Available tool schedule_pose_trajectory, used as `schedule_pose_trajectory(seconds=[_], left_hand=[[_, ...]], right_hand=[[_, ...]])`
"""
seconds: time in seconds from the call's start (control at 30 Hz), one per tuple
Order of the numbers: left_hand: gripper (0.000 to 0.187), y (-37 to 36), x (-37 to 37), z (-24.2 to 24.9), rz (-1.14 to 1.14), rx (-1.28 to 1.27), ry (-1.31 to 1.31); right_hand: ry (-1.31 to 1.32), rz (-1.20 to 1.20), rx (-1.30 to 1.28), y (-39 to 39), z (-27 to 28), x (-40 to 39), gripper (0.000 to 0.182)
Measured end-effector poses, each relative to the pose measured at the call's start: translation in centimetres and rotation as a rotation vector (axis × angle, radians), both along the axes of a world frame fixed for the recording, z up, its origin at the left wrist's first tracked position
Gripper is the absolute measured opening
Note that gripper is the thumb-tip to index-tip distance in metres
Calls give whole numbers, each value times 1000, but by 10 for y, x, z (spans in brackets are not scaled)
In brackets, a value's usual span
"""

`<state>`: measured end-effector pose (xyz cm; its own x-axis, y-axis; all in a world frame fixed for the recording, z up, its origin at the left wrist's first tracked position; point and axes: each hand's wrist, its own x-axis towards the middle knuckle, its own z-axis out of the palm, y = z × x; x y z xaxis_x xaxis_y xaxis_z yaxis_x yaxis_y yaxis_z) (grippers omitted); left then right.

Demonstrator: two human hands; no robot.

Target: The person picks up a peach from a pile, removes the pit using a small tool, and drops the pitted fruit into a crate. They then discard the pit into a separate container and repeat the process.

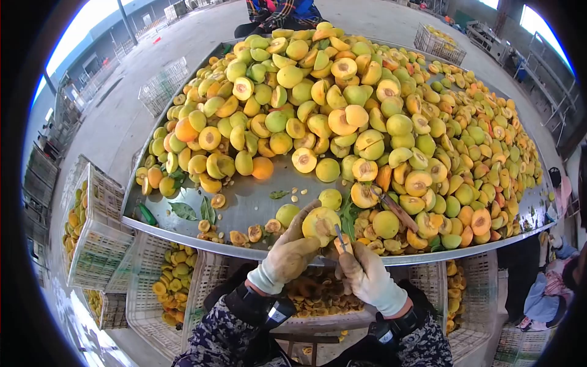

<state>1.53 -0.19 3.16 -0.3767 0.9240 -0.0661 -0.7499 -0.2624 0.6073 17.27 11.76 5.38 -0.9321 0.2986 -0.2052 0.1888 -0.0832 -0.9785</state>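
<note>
My left hand [287, 254], in a stained pale glove, is closed around a yellow peach half [320, 225] with its cut face turned up. In my gloved right hand [370, 275] is a small pitting knife [340, 237], gripped low, its narrow metal tip at the right edge of the peach half. Both hands are over the near rim of a metal table [238, 208]. A large heap of halved peaches [306, 92] covers most of it. Peach stones [255, 232] and green leaves [183, 211] lie left of my hands, and a wooden-handled tool [397, 212] rests on the fruit to the right.
Below my hands a container holds scraps and stones [324, 300]. Plastic crates [143, 272] of peaches stand at the left, with another crate [483, 287] at the right. One person [284, 12] sits across the table; another person [550, 287] is at the far right.
</note>
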Motion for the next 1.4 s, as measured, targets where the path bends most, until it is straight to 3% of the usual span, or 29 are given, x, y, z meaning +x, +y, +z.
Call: schedule_pose_trajectory(seconds=[0.1, 0.17, 0.2, 0.27, 0.43, 0.5, 0.57, 0.63, 0.73, 0.8, 1.0, 1.3, 1.4], left_hand=[[67, 1, -2, -3, 18, -64, -7], [65, 4, -4, -17, 201, -159, 315], [65, 4, -4, -14, 201, -159, 315], [62, 6, -1, -5, 249, 49, -65], [61, 2, 2, -18, 254, -229, 231], [61, 1, 3, -10, 231, -344, 330], [59, 1, 5, 2, 312, -172, 68], [59, 0, 6, 2, 315, -100, 14], [57, -2, 10, -2, 282, -135, -77], [60, -4, 16, -7, 280, -64, -110], [65, -1, 22, -2, 274, 2, -73], [72, -5, 18, 3, 225, -32, -28], [70, -8, 10, 4, 185, -124, -38]], right_hand=[[-57, -74, -115, -1, 3, -6, 52], [-98, -78, -164, 0, 8, -11, 53], [-139, -84, -215, -1, 9, -12, 53], [-160, -67, -232, -6, 8, -17, 52], [-138, -83, -270, 4, 6, -19, 49], [-82, -87, -219, 1, 7, -17, 48], [-9, -96, -118, -9, 9, -11, 48], [-5, -12, -116, -19, 4, -9, 47], [66, -53, 54, -29, -18, -16, 40], [146, -88, 467, -28, -17, -19, 31], [155, -165, 695, -32, -17, -22, 23], [90, -51, 601, -30, -17, -25, 33], [148, -67, 569, -31, -15, -27, 26]])
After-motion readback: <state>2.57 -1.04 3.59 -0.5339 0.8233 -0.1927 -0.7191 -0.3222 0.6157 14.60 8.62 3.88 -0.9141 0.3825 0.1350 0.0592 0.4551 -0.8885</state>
